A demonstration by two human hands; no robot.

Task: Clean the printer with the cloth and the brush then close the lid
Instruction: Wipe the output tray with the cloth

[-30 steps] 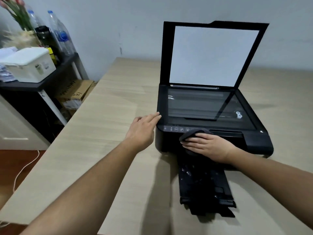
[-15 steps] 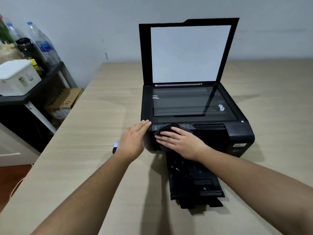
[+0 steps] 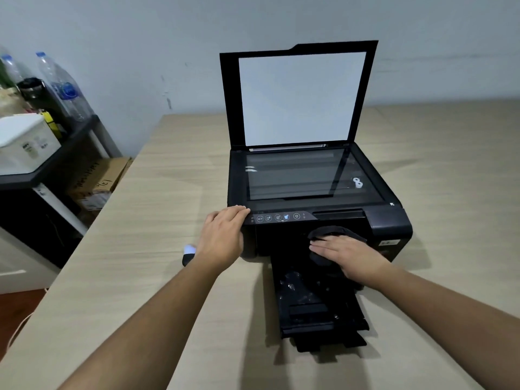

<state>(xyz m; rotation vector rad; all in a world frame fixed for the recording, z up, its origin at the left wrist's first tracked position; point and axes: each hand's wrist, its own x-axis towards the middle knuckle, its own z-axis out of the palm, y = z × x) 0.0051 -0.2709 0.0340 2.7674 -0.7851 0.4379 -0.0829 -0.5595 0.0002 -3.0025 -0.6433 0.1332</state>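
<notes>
Two hands in shot, both on the printer (image 3: 318, 192), which sits on a pale wood table (image 3: 157, 178) against the wall. The left hand (image 3: 222, 237) lies flat on the printer's near left corner. Its fingers are straight and together, with the tips right by the button strip (image 3: 278, 217), and it isn't gripping anything.

The right hand (image 3: 349, 254) is pressing the cloth (image 3: 334, 230) against the printer's front face, right of centre, just above the tray (image 3: 318, 313). Its fingers are stretched out flat over the cloth and point left, so it's a push, not a pinch. The dark cloth bunches out above and below the fingers.

The lid (image 3: 301, 97) is up, standing nearly upright at the far edge with its white pad facing the near side. The glass (image 3: 295, 175) under it shows reflections and a small white mark near its right edge. The tray sticks out toward the near side, resting on the table, with shiny smudgy patches on it.

A small black item (image 3: 188, 254) with a pale tip lies on the table just left of the left wrist, partly hidden by it. Might be the brush, can't tell from this angle.

Off to the left, beside the table, there's a dark shelf (image 3: 64, 149) with a white box (image 3: 25, 142) on it and a couple of clear bottles (image 3: 62, 85) at its far end. A cardboard box (image 3: 98, 178) sits lower down, between shelf and table.
</notes>
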